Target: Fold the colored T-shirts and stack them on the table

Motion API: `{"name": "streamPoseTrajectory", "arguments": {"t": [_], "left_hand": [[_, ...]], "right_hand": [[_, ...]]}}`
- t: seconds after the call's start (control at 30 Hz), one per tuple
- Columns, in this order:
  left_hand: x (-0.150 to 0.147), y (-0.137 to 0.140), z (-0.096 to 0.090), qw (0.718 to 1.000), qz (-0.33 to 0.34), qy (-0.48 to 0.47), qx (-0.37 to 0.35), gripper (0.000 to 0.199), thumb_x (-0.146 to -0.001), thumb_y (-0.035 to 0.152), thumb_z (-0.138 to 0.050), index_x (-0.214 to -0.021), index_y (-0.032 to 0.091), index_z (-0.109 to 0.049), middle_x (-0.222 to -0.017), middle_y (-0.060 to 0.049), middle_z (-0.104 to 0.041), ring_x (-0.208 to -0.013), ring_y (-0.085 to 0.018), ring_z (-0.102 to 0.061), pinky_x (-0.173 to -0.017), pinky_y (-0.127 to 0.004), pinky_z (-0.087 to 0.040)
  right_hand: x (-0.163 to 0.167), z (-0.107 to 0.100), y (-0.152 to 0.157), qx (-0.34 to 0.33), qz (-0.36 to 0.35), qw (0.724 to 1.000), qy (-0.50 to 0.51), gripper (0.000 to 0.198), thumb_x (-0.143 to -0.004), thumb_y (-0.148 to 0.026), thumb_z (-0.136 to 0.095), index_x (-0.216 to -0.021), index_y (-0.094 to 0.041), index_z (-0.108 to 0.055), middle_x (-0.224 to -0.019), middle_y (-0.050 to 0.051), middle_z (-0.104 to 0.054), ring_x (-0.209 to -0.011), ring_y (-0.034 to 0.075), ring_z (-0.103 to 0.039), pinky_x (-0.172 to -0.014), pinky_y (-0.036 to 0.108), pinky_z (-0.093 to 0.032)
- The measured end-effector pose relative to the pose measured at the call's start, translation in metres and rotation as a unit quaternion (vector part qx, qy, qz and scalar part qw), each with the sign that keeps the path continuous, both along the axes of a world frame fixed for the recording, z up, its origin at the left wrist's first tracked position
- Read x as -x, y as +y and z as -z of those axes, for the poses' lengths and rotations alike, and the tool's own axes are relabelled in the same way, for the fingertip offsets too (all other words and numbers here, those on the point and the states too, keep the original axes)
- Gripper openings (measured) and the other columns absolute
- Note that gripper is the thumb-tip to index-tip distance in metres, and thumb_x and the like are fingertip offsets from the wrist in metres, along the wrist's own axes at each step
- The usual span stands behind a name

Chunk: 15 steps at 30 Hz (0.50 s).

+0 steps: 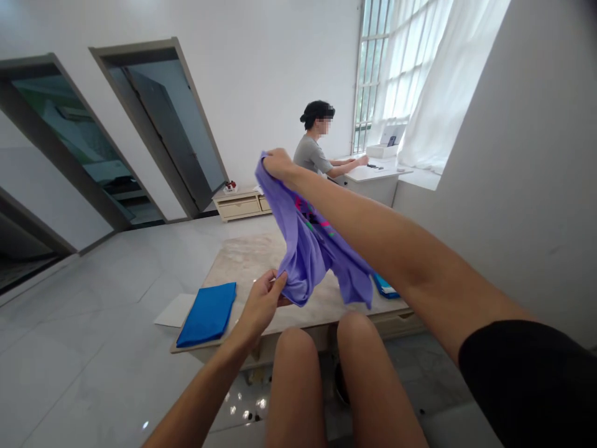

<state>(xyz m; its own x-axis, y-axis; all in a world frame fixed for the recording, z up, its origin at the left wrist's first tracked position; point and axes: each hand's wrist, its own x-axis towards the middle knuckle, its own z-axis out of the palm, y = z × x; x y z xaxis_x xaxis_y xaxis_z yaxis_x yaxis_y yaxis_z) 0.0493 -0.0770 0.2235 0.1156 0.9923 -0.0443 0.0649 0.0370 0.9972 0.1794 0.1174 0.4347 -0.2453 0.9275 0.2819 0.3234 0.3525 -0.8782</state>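
Note:
A purple T-shirt [298, 249] with a bright pink and green print hangs in the air above the low table [252, 255]. My right hand [278, 165] is raised and closed on its upper edge, at arm's length. Lower down, my left hand [267, 295] pinches a bunched edge of the same shirt between thumb and fingers. My right forearm covers part of the print. Left of my left hand, a folded blue cloth [208, 314] lies flat on the table corner.
A white sheet or board [176, 311] sticks out beside the blue cloth. Another blue item [385, 286] lies on the table's right side. Beyond, a person [313, 149] sits at a white desk [373, 173] by the window. A low cabinet [240, 205] stands against the far wall.

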Motion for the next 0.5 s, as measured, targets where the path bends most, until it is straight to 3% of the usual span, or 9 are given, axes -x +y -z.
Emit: {"name": "streamPoseTrajectory", "arguments": {"t": [0.03,0.07,0.13,0.2,0.27,0.37,0.43,0.5], "left_hand": [[-0.005,-0.004,0.005,1.000,0.005,-0.014,0.011,0.058,-0.078,0.078,-0.080,-0.097,0.025,-0.066,-0.091,-0.003,-0.079,-0.084,-0.024,-0.077,-0.085,-0.041,-0.066],[-0.009,-0.007,0.012,0.999,0.007,-0.027,0.025,0.060,-0.078,0.080,-0.079,-0.100,0.025,-0.067,-0.094,-0.004,-0.080,-0.088,-0.025,-0.078,-0.089,-0.042,-0.066],[-0.009,-0.007,0.028,0.997,0.012,-0.049,0.055,0.065,-0.077,0.083,-0.079,-0.104,0.025,-0.071,-0.100,-0.006,-0.082,-0.094,-0.026,-0.079,-0.096,-0.044,-0.065],[-0.003,-0.002,0.047,0.994,0.035,-0.050,0.086,0.066,-0.077,0.084,-0.079,-0.104,0.024,-0.074,-0.105,-0.007,-0.083,-0.100,-0.028,-0.079,-0.102,-0.046,-0.063],[0.007,0.006,0.068,0.988,0.089,-0.025,0.124,0.064,-0.079,0.081,-0.079,-0.104,0.022,-0.077,-0.113,-0.010,-0.084,-0.108,-0.029,-0.079,-0.110,-0.047,-0.059],[0.027,0.023,0.099,0.968,0.162,0.035,0.188,0.067,-0.079,0.080,-0.080,-0.109,0.020,-0.080,-0.123,-0.016,-0.083,-0.118,-0.033,-0.079,-0.111,-0.048,-0.058],[0.039,0.039,0.122,0.961,0.173,0.077,0.200,0.069,-0.078,0.080,-0.079,-0.111,0.019,-0.079,-0.122,-0.018,-0.083,-0.116,-0.035,-0.079,-0.107,-0.049,-0.060],[0.049,0.058,0.146,0.966,0.152,0.137,0.159,0.063,-0.084,0.076,-0.073,-0.112,0.020,-0.079,-0.118,-0.017,-0.083,-0.114,-0.036,-0.080,-0.104,-0.051,-0.061]], "right_hand": [[0.020,0.004,0.000,0.016,-0.086,0.996,0.025,0.004,-0.107,-0.018,-0.065,-0.110,-0.017,-0.066,-0.065,-0.013,-0.060,-0.081,0.009,-0.061,-0.101,0.029,-0.059],[0.036,0.012,-0.002,0.039,-0.178,0.982,0.050,0.014,-0.104,-0.015,-0.067,-0.117,-0.019,-0.067,-0.073,-0.013,-0.067,-0.087,0.010,-0.066,-0.103,0.031,-0.060],[0.054,0.041,-0.006,0.098,-0.343,0.930,0.093,0.034,-0.094,-0.018,-0.077,-0.127,-0.024,-0.070,-0.095,-0.009,-0.080,-0.102,0.014,-0.073,-0.105,0.034,-0.061],[0.054,0.087,-0.011,0.141,-0.398,0.901,0.102,0.040,-0.088,-0.025,-0.081,-0.127,-0.025,-0.074,-0.109,0.000,-0.084,-0.114,0.021,-0.077,-0.105,0.037,-0.063],[0.036,0.146,-0.015,0.162,-0.363,0.916,0.059,0.032,-0.090,-0.025,-0.074,-0.123,-0.023,-0.078,-0.113,0.006,-0.085,-0.118,0.025,-0.078,-0.104,0.039,-0.064],[-0.014,0.242,-0.021,0.117,-0.204,0.961,-0.142,0.036,-0.092,-0.015,-0.065,-0.122,-0.023,-0.081,-0.124,0.007,-0.084,-0.123,0.029,-0.078,-0.108,0.041,-0.062],[-0.052,0.300,-0.028,0.085,-0.097,0.958,-0.258,0.043,-0.089,-0.010,-0.063,-0.122,-0.028,-0.083,-0.132,0.007,-0.082,-0.132,0.033,-0.074,-0.118,0.045,-0.056],[-0.085,0.350,-0.037,0.091,-0.036,0.949,-0.300,0.047,-0.091,-0.011,-0.061,-0.133,-0.023,-0.079,-0.147,0.017,-0.073,-0.145,0.040,-0.063,-0.126,0.055,-0.046]]}}
